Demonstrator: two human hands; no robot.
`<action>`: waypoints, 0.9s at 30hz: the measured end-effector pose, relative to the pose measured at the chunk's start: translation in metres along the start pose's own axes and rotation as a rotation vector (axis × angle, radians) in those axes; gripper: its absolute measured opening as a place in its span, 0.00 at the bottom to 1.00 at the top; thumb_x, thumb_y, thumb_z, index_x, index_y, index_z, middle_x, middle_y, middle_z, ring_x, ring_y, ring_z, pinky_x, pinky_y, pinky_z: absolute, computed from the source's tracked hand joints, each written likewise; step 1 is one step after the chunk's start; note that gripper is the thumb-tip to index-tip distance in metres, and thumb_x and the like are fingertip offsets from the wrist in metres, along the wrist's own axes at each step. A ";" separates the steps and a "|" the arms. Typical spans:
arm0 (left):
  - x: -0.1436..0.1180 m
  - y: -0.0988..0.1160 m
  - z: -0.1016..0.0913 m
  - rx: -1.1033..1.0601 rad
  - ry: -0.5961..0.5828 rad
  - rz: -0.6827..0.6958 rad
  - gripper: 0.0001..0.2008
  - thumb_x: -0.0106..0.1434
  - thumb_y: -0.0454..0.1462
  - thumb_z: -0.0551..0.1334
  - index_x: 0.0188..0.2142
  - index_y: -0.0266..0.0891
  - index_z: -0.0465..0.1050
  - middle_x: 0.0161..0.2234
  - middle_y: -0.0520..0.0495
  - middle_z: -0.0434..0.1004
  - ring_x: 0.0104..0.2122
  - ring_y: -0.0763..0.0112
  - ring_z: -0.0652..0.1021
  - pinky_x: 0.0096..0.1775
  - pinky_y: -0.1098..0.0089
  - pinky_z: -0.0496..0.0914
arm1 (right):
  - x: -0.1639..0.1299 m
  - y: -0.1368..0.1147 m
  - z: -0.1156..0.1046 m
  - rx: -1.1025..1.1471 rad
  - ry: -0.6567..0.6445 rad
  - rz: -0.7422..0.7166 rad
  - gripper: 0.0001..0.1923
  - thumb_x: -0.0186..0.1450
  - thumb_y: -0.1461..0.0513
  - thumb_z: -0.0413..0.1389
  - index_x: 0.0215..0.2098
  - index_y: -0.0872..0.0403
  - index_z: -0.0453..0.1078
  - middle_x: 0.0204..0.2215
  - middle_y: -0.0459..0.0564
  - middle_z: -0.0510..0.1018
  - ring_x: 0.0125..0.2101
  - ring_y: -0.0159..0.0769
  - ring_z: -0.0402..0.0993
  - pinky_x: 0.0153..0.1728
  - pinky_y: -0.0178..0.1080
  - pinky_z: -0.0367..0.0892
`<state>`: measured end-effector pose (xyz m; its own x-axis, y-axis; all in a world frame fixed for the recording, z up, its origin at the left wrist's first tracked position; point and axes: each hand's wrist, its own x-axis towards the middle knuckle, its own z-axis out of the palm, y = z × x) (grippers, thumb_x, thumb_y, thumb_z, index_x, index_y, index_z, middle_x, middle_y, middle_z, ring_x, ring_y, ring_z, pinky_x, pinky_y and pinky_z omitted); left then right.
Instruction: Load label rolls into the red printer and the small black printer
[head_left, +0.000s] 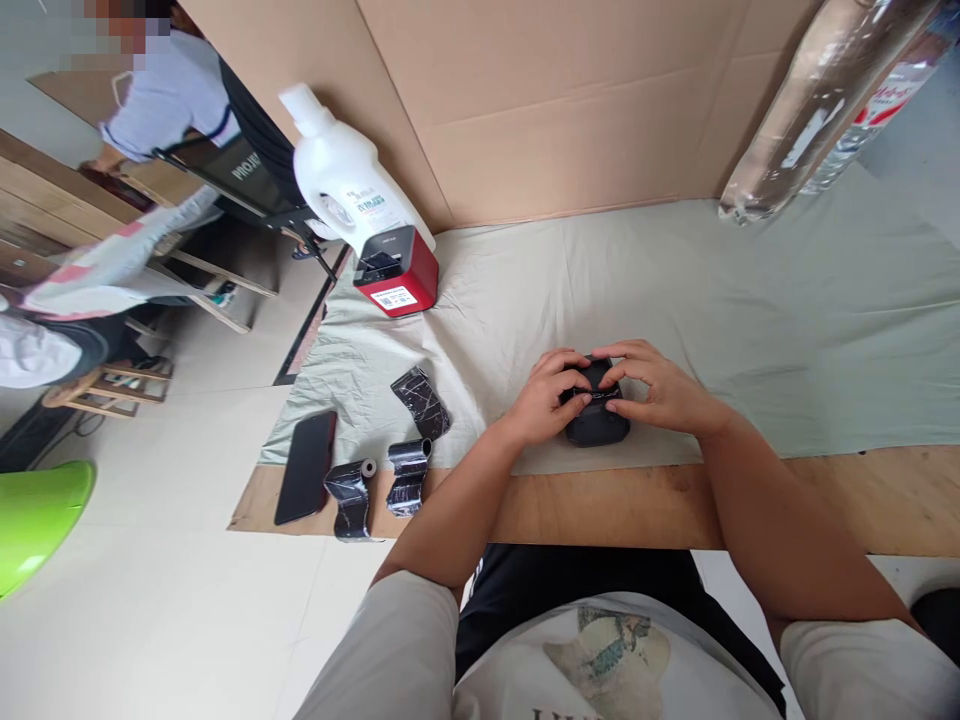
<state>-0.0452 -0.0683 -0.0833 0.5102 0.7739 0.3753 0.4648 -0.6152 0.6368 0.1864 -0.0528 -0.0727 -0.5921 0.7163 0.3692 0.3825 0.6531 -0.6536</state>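
Pale green cloth (750,300) covers a wooden table (750,505) backed by cardboard (562,100). Both hands — left hand (541,397), right hand (654,388) — clasp a small black object (596,425) near the table's front edge; fingers hide its top, so its make is unclear. Open cloth lies to the right — a phone (306,466) and black wrapped rolls (409,476) crowd the left edge.

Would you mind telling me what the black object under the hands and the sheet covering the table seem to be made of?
The black object, held by the left hand and right hand, looks like matte black plastic or rubber; it gives no glare, though much is hidden. The sheet looks like pale woven cloth, going by its soft wrinkles.
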 end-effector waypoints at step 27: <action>0.003 0.007 -0.013 -0.060 0.005 0.056 0.08 0.64 0.41 0.64 0.31 0.42 0.76 0.38 0.44 0.77 0.47 0.61 0.73 0.52 0.55 0.69 | 0.003 -0.007 0.006 0.073 0.095 -0.042 0.09 0.65 0.54 0.60 0.32 0.48 0.78 0.31 0.50 0.79 0.37 0.40 0.74 0.40 0.45 0.71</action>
<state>-0.0496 -0.0685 -0.0688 0.5303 0.7396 0.4145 0.3917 -0.6473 0.6539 0.1774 -0.0564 -0.0708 -0.5352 0.7108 0.4564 0.3042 0.6662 -0.6809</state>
